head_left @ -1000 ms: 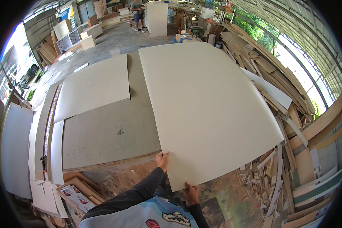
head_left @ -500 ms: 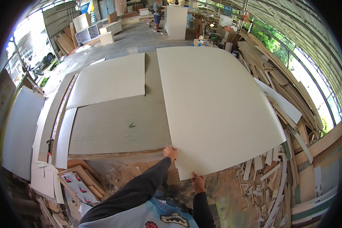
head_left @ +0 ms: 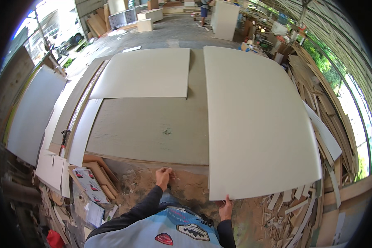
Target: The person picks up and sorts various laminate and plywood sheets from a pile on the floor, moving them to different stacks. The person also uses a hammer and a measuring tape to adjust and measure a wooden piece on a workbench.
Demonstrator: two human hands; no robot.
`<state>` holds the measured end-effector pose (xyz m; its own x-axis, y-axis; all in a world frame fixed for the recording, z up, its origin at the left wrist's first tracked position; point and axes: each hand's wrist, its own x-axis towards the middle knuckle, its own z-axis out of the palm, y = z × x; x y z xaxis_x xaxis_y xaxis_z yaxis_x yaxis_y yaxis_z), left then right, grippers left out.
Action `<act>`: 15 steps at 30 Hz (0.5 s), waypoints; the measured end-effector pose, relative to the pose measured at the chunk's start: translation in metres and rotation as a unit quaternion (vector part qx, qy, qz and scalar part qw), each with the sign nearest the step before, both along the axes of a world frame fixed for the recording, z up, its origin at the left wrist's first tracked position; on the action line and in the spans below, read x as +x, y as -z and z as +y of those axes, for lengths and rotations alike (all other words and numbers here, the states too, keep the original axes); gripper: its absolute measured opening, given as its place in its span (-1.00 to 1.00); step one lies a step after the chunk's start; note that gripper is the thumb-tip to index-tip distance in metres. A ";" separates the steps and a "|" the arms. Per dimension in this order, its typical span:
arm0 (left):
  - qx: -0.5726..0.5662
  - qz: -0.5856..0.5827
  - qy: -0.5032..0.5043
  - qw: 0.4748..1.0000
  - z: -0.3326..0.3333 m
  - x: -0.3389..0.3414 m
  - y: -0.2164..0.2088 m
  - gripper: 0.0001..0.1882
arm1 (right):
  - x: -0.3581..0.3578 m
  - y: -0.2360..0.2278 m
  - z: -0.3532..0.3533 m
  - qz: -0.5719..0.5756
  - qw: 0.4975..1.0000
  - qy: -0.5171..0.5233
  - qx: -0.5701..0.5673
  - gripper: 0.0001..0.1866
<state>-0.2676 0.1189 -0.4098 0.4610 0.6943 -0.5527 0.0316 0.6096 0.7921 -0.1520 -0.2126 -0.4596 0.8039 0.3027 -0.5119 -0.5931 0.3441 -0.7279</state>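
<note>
A large cream-white sheet (head_left: 262, 124) lies on the right of a big grey-brown board (head_left: 149, 132), its near end reaching past the board's front edge. My right hand (head_left: 226, 208) is closed on that sheet's near edge, close to its left corner, thumb on top and the other fingers hidden beneath. Off to the left, my left hand (head_left: 164, 176) hovers just short of the board's front edge, apart from the sheet. Its fingers look loosely bent and slightly apart, with nothing visible in them. A smaller cream-white sheet (head_left: 142, 74) rests on the board's far left part.
Wood offcuts (head_left: 289, 206) litter the floor at right, below a heap of planks (head_left: 318, 95). Boxes and panels (head_left: 96, 182) stand near left. A white panel (head_left: 35, 115) leans at far left. Farther back, a person (head_left: 204, 14) stands beside a tall white cabinet (head_left: 224, 18).
My left hand has let go of the large sheet's left edge and moved left. My right hand keeps hold of the near edge. The whole view has shifted, so the scene sits farther right.
</note>
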 end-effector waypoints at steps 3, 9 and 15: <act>0.022 -0.037 -0.093 0.995 0.084 -0.023 -0.015 -0.89 | -0.019 0.013 -0.009 0.067 0.992 0.027 0.101 -0.21; -0.011 -0.087 -0.230 0.969 0.265 -0.032 -0.008 -0.82 | -0.044 0.113 -0.048 0.112 0.990 -0.049 -0.067 -0.16; -0.023 -0.071 -0.278 0.958 0.440 -0.021 0.017 -0.70 | -0.062 0.118 0.038 -0.220 0.456 -0.545 -0.668 -0.41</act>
